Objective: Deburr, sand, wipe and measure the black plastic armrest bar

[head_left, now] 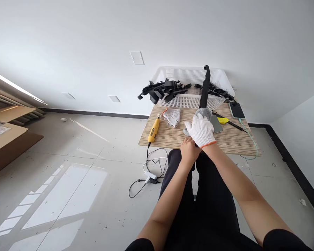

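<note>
A long black plastic trim piece (205, 89) stands out away from me over the table, its far end in front of the basket. My right hand (201, 130), in a white knitted glove with an orange cuff, is closed over a grey cloth-like pad (204, 112) around the middle of the piece. Bare and closed, my left hand (189, 150) is at the near end of the piece, just below the glove; its fingertips are partly hidden. Several similar black plastic parts (167, 89) lie across the white basket (191, 101).
On the wooden table (170, 137) lie a yellow rotary tool (154, 130), a spare white glove (173, 116), a yellow-handled cutter (223, 120), a grey flat object (216, 124) and a phone (237, 110) with a green cable. Cables and a power adapter (150, 175) are on the floor.
</note>
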`<state>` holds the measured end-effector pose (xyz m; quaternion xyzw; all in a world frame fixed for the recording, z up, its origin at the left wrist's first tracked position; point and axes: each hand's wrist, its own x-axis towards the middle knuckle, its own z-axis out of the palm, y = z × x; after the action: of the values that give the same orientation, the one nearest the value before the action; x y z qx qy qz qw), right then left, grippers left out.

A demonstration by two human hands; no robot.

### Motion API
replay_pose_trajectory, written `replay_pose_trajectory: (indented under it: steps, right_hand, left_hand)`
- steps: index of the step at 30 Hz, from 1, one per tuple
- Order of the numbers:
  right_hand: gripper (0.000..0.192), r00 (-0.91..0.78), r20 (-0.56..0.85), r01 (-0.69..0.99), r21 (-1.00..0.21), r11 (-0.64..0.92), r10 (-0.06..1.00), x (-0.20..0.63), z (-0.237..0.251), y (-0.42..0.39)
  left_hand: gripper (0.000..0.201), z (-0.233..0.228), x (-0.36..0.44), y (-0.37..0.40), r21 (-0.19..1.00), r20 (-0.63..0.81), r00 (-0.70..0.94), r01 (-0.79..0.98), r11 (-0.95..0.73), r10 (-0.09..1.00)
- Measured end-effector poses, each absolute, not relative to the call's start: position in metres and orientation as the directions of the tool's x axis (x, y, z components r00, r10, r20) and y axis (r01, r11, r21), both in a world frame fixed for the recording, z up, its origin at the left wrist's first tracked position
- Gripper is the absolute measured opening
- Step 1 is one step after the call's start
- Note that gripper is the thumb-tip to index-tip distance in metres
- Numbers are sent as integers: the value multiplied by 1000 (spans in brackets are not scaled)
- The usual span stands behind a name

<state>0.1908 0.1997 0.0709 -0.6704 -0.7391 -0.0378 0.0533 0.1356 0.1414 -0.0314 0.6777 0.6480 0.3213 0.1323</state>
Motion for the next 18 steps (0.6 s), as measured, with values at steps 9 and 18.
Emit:
replay_pose_trajectory:
  steps: [9, 18]
  right_hand:
    - [56, -147, 152, 984, -75, 160, 977, 203, 76, 206]
    - [57, -138, 104, 986, -76, 146, 985, 196, 82, 207]
  left_hand:
    - [20, -32, 136, 140, 614, 290, -51, 776, -144, 956]
    - [21, -32, 136, 140, 621, 288, -64, 772, -136, 955]
